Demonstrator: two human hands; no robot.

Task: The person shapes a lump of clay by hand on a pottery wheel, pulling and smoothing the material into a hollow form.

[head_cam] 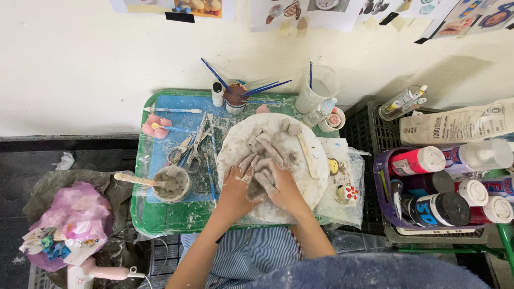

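Both my hands press together on a lump of grey clay over a round white board smeared with clay. My left hand cups the lump from the left, fingers coated in clay. My right hand wraps it from the right. Small clay scraps lie at the far side of the board, and a flat wooden tool rests on its right part.
A green tray holds a clay-slip bowl with a stick, scissors, brushes in a cup and a plastic beaker. A purple basket of paint bottles stands right. A pink bag lies left.
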